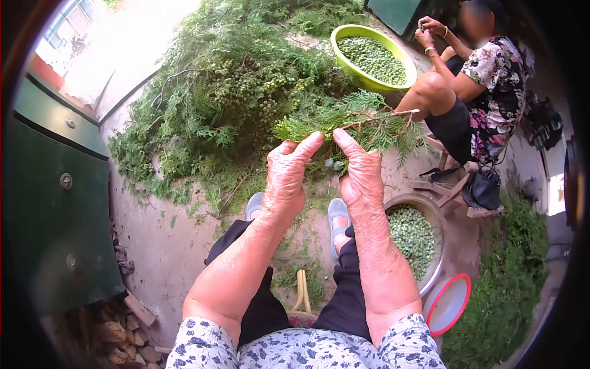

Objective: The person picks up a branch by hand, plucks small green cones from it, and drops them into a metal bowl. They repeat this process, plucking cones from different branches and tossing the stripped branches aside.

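A leafy green sprig (369, 123) with a thin brown stem is held up in front of me between both hands. My left hand (292, 172) pinches its left part between thumb and fingers. My right hand (361, 172) is closed on its middle, thumb on top. A few bluish-green cones (333, 165) hang just under the sprig, between the two hands. Behind the hands lies a large heap of green branches (209, 92). Below and right of my right hand, a round basin (437, 227) holds many small green cones.
A yellow-green tub (341, 58) of cones stands beyond the heap. At the upper right a seated person (498, 80) holds something small. A red-rimmed white container (452, 304) is at lower right, dark green cabinets (49, 203) at left, and chopped wood (117, 335) at lower left.
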The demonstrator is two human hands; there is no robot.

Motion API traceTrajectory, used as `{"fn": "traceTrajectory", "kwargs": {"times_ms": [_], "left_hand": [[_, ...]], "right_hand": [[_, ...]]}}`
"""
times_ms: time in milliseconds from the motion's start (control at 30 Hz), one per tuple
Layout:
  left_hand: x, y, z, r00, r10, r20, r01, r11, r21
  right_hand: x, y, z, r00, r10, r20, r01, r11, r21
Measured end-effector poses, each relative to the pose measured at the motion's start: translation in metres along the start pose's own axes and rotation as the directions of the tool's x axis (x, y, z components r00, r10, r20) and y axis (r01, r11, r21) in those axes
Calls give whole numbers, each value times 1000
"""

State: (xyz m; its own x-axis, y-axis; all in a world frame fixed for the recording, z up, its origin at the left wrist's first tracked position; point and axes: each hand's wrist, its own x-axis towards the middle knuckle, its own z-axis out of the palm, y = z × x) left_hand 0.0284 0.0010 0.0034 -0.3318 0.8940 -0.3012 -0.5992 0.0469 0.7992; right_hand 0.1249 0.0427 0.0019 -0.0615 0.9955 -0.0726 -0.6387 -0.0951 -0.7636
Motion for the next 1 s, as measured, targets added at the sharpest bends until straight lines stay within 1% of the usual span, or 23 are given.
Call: {"fn": "traceTrajectory", "kwargs": {"times_ms": [100, 167, 200, 233, 267, 333, 400, 433, 467, 533, 600, 633, 667, 700, 767, 800, 833, 867, 900, 933, 967, 1000], "left_hand": [[-4, 4, 4, 999, 2, 35, -2, 1000, 24], [-5, 3, 4, 996, 55, 72, -55, 998, 7], [-4, 2, 3, 996, 52, 74, -52, 999, 5], [-2, -1, 0, 992, 56, 111, -57, 998, 8], [0, -2, -2, 987, 61, 146, -63, 998, 10], [0, -2, -3, 987, 43, 155, -48, 998, 30], [1, 0, -3, 986, 25, 163, -33, 998, 49], [1, 1, -4, 980, 32, 198, -44, 997, 56], [1, 3, -4, 972, 40, 234, -56, 997, 62], [-1, 5, -4, 971, 13, 241, -32, 997, 73], [1, 5, -6, 969, -14, 246, -7, 996, 86], [6, 2, -9, 984, -50, 173, 46, 999, 24], [9, 1, -10, 991, -90, 102, 95, 995, -42], [9, 1, -11, 990, -90, 104, 95, 995, -42], [10, 1, -13, 983, -165, 86, 182, 946, -268], [9, 0, -11, 986, -162, 31, 164, 941, -295], [9, -1, -11, 986, -163, 32, 165, 941, -296], [7, -1, -12, 992, -107, 61, 120, 953, -277], [6, -1, -13, 995, -52, 90, 74, 963, -259], [1, 0, -8, 1000, 2, 28, 2, 992, -124], [-3, -1, -5, 1000, 0, 28, 3, 992, -123], [-6, -1, -4, 992, 75, 100, -85, 992, 93]], "right_hand": [[-1, -3, 1, 1000, 20, 4, -20, 1000, 11], [0, -1, 0, 1000, -4, 22, 5, 1000, -19], [0, 0, 0, 999, -28, 44, 30, 999, -45], [0, -1, 0, 999, -28, 42, 30, 998, -46], [-1, -4, 2, 1000, 2, 21, -2, 999, -36], [-1, -5, 4, 999, 35, 1, -35, 999, -26], [-1, -5, 5, 1000, 4, 8, -4, 999, -39], [0, -4, 3, 1000, 5, 7, -4, 999, -41], [1, -3, 1, 1000, 23, -7, -23, 1000, -19], [3, -3, -1, 999, 39, -22, -39, 999, 2], [3, -5, -1, 988, 145, -51, -141, 987, 81], [5, -4, -2, 988, 144, -52, -140, 987, 81], [7, -1, -5, 976, 187, -109, -172, 976, 134], [9, 0, -8, 959, 231, -164, -199, 962, 189], [12, -1, -12, 954, 247, -173, -211, 957, 202], [12, -2, -13, 957, 239, -165, -204, 958, 200], [13, -2, -13, 960, 231, -157, -198, 959, 200], [11, -2, -12, 960, 231, -158, -198, 960, 200], [10, -3, -10, 965, 200, -170, -165, 965, 202], [9, -3, -8, 968, 169, -184, -130, 970, 204], [9, -2, -7, 968, 168, -185, -130, 970, 205], [9, -1, -6, 972, 93, -218, -67, 990, 124]]}}
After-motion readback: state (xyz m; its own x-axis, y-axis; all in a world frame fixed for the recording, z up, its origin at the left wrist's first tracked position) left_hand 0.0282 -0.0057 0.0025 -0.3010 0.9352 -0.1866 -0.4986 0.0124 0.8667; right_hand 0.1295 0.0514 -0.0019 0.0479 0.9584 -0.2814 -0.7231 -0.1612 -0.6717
